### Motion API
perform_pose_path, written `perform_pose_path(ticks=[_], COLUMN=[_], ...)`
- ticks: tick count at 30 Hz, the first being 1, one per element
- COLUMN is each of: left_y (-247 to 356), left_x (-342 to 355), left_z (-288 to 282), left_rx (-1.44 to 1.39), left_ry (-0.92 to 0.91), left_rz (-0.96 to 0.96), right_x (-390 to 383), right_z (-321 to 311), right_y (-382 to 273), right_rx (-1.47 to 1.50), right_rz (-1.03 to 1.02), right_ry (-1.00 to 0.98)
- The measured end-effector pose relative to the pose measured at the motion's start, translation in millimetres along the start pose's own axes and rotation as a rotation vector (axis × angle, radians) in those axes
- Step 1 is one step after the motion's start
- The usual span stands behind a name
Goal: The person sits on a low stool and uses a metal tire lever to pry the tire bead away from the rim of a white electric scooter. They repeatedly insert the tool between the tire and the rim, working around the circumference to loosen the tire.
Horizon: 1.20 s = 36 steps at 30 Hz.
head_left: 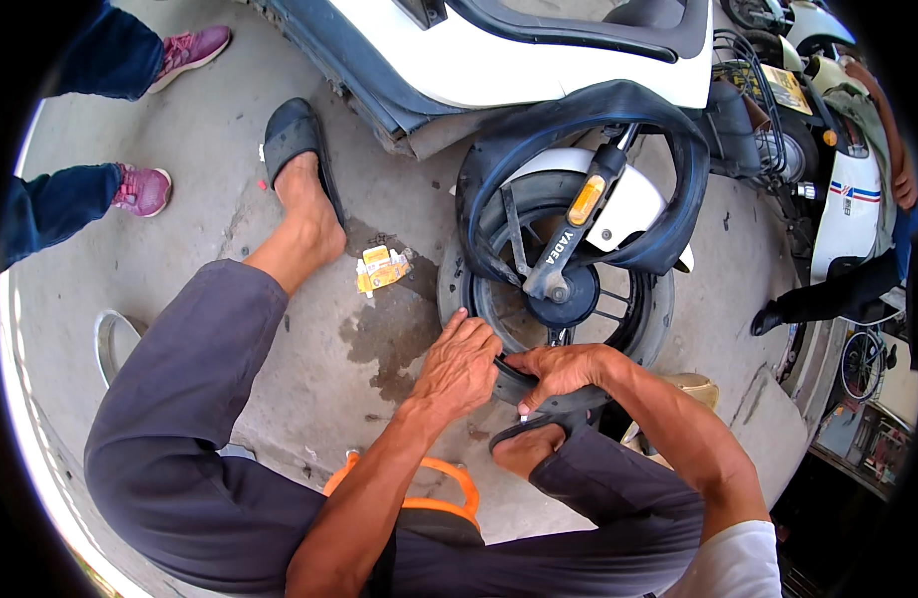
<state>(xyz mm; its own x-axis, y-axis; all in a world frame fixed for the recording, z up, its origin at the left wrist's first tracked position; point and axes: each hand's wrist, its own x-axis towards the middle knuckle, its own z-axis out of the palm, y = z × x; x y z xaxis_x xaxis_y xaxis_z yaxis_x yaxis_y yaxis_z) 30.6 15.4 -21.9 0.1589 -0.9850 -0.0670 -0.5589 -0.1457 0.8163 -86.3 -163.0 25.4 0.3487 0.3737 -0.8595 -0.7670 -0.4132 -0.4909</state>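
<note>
In front of me is the front wheel of a white scooter [579, 60], with a black tyre [453, 284] around its spoked rim. My left hand [459, 364] grips the near left part of the tyre, its fingers curled over the edge. Just to the right, my right hand [564, 373] is closed on the tyre's near edge, fingertips on the inner side and thumb lower down. The two hands almost meet. A limp black inner tube [690, 149] hangs looped around the fork [579, 214] and the white mudguard. What lies under my fingers is hidden.
A torn yellow box [382, 269] lies beside a wet patch on the concrete. Between my knees is an orange handle [464, 483]; a metal basin [115, 344] stands left. Someone in pink shoes [143, 189] stands left, another person at right beside parked motorbikes [843, 214].
</note>
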Motion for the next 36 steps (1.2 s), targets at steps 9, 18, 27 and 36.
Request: perform_pose_path(ticks=[9,18,27,36], left_y=[-24,-7,-18,1], left_x=[5,1,11,-2], left_z=[4,6,-8,17], left_rx=[0.132,0.057,-0.004,0.042], left_ry=[0.007,0.163,-0.08,0.12], left_rz=[0.075,-0.048,0.046,-0.046], right_x=[-14,47,-10,40], right_z=[-6,34,6,43], right_y=[-7,-4,-12,-14], right_rx=[-0.253,0.192,-0.303,-0.051], right_rz=[0.144,-0.107,0.117,0.062], right_ry=[-0.035,0.502,0.11,0.586])
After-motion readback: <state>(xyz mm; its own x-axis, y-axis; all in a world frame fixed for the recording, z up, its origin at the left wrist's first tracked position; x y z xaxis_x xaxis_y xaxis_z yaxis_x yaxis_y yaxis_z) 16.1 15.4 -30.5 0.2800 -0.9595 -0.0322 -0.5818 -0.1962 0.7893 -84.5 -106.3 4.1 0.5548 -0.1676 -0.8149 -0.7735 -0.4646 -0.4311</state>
